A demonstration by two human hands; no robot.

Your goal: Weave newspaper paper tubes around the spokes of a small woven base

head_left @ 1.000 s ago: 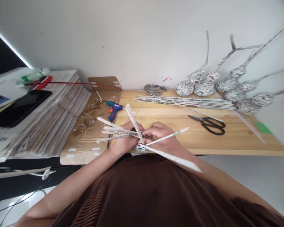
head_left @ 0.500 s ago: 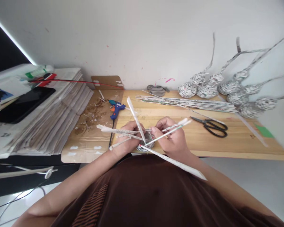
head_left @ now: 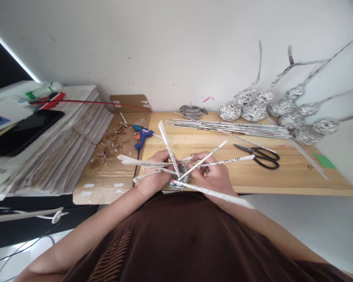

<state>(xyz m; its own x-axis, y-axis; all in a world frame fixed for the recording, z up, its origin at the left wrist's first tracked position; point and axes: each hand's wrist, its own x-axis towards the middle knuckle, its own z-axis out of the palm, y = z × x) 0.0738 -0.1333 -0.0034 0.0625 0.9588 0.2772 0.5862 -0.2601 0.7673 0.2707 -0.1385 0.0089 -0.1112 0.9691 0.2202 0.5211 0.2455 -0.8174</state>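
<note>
Both hands work on a small woven piece (head_left: 180,177) of rolled newspaper at the near edge of the wooden table (head_left: 282,176). Several paper tubes stick out of it in a fan. My left hand (head_left: 154,172) is closed round the piece from the left, fingers over the tubes that point left. My right hand (head_left: 211,172) pinches one long paper tube (head_left: 229,161) that runs to the right toward the scissors (head_left: 260,155). Another tube (head_left: 214,194) lies across my lap side, pointing right.
A blue glue gun (head_left: 141,135) lies on cardboard (head_left: 106,176) left of the hands. A bundle of paper tubes (head_left: 232,127) lies at the back, with several woven bulbs (head_left: 253,109) on stems by the wall. A newspaper stack (head_left: 59,152) with a tablet (head_left: 20,133) stands left.
My right hand has swung one tube from up-right down to nearly level, pointing at the scissors. The left hand has kept its hold on the woven piece.
</note>
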